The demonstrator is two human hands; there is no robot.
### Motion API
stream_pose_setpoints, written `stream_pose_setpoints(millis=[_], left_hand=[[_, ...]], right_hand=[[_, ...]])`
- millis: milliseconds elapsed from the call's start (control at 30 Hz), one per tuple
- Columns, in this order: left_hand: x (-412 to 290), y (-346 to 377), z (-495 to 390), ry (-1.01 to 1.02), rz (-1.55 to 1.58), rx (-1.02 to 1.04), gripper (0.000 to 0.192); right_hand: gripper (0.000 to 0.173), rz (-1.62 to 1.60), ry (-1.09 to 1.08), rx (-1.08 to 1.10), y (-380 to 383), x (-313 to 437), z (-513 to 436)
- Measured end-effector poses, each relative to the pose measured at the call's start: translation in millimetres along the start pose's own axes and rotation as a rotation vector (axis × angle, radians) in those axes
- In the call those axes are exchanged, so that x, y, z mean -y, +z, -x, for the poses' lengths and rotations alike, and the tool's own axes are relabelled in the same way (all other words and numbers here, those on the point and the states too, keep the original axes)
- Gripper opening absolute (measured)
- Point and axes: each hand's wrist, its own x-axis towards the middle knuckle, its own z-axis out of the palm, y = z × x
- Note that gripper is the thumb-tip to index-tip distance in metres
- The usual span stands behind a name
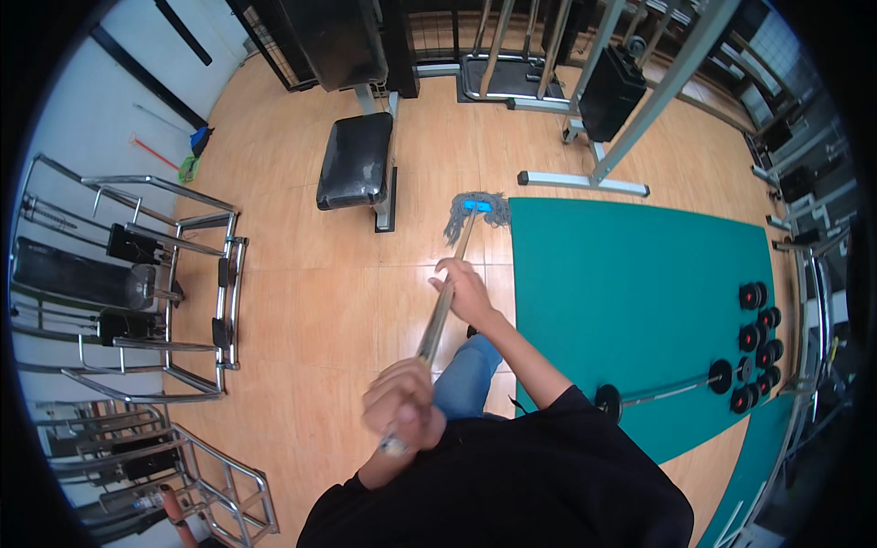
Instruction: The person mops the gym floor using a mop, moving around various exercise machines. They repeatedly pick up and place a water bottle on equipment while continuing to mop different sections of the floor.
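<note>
A string mop with grey strands (pixel 455 220) and a blue head clamp (pixel 477 205) rests on the tan floor, its strands touching the edge of the green mat (pixel 616 274). The long mop handle (pixel 438 322) slants from there up towards me. Near its top end my left hand (pixel 404 404) is wrapped around it, slightly blurred, with the handle's tip showing below the fist. Farther down the shaft, my right hand (pixel 466 291) curls its fingers loosely around the handle. Part of my jeans leg (pixel 466 377) shows beneath the handle.
A black padded bench seat (pixel 356 161) stands left of the mop. Ahead is a grey machine frame foot (pixel 582 183). A barbell (pixel 668 395) and several dumbbells (pixel 754 296) lie on the mat. Chrome gym equipment (pixel 223 294) lines the left; a green dustpan (pixel 188 168) sits by the wall.
</note>
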Motion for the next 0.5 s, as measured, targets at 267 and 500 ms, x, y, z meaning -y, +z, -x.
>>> stream_pose_setpoints(millis=[267,500], left_hand=[[274.6,87.8,5.9,-0.042,-0.177,0.266,0.023],[167.4,57.2,-58.3,-0.225,-0.222,0.360,0.028]], right_hand=[[0.064,0.072,-0.245,0.333,-88.7,-127.1,-91.3],[0.052,0.066,-0.276,0.466,-79.1,-130.2,-159.8]])
